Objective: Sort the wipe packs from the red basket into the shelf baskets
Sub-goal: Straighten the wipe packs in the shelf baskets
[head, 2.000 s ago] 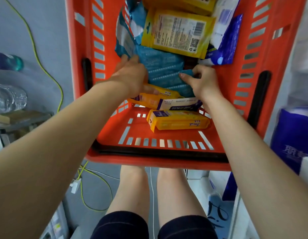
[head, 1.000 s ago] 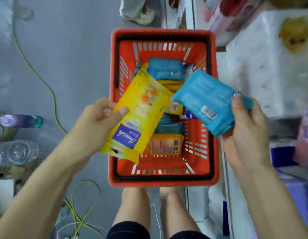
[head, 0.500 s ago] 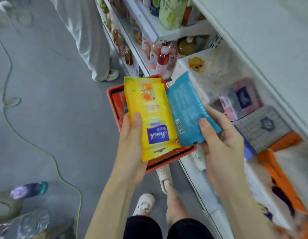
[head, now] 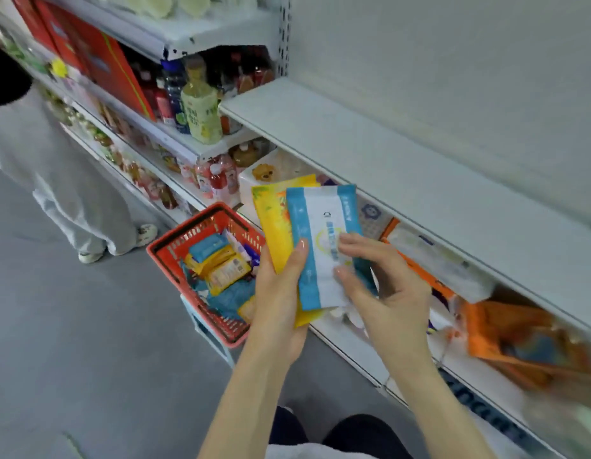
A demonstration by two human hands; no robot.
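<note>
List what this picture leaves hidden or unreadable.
Head view only.
yellow pack: mostly covered by the blue pack and left hand.
blue pack print: blurred, partly under the right hand.
red basket: right side behind the left hand.
orange basket: motion-blurred, contents unclear, back under the shelf.

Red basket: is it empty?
No: several yellow and blue wipe packs lie inside the red basket on the floor by the shelf.
</note>
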